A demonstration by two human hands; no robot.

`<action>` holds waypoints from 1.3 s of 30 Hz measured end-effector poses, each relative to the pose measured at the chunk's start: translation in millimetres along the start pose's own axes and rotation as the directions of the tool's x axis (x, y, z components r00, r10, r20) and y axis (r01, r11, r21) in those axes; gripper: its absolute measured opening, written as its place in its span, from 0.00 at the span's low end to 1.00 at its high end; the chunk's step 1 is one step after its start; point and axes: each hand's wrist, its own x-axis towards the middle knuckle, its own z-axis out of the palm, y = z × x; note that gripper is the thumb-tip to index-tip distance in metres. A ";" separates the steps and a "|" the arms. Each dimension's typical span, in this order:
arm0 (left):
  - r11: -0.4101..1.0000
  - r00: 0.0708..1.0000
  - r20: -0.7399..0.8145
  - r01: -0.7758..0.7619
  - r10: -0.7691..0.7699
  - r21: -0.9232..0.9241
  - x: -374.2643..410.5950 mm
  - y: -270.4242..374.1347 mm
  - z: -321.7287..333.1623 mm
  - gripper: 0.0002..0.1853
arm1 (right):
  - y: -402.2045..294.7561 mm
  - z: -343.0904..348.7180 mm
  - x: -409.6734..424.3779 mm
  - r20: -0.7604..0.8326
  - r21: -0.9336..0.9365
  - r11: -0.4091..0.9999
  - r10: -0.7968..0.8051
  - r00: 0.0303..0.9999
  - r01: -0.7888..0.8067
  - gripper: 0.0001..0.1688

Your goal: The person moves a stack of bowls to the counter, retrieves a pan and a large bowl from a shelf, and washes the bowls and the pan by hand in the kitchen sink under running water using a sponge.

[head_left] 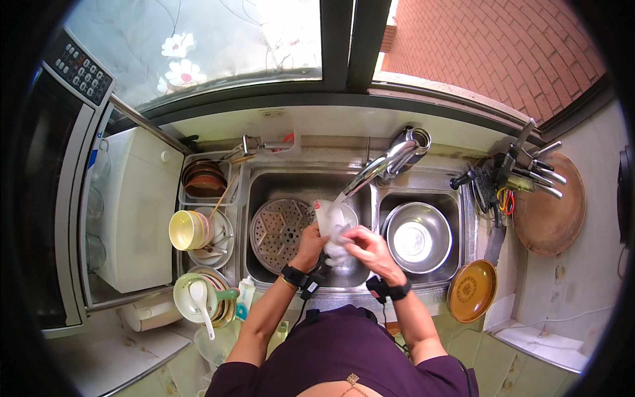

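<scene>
Over the left basin of a steel double sink (310, 287), my left hand (311, 245) grips a white item with red marks (325, 214), perhaps a plastic bag or container. My right hand (366, 246) pinches a whitish, blurred part of it; whether that is film, cloth or foam I cannot tell. The chrome faucet (369, 173) reaches over this spot, and water seems to run from its spout. A round, pale thing lies just behind my fingers, partly hidden. Left of my hands, a perforated metal steamer plate (280, 233) rests in the basin.
Steel bowls (419, 238) sit in the right basin. Stacked bowls (186, 231), plates and a green strainer with a white spoon (201, 297) stand at left. A knife block (521, 171), a round wooden board (550, 208) and a brown plate (472, 291) are at right. A window runs behind.
</scene>
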 end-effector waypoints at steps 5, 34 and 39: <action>0.992 0.993 -0.075 -0.096 0.090 -0.082 -14.2 17.9 22.5 0.16 | 23.0 26.9 49.1 0.191 -0.879 0.293 -0.507 0.840 0.377 0.18; 0.970 0.926 0.293 0.206 -0.236 0.129 -84.4 45.8 -39.6 0.22 | 97.6 17.0 27.5 0.327 0.791 0.371 0.417 0.848 -0.487 0.29; 0.992 0.969 0.215 0.125 -0.120 -0.009 -85.0 24.0 -44.0 0.21 | 106.3 27.3 19.9 0.237 0.826 0.376 0.446 0.863 -0.420 0.33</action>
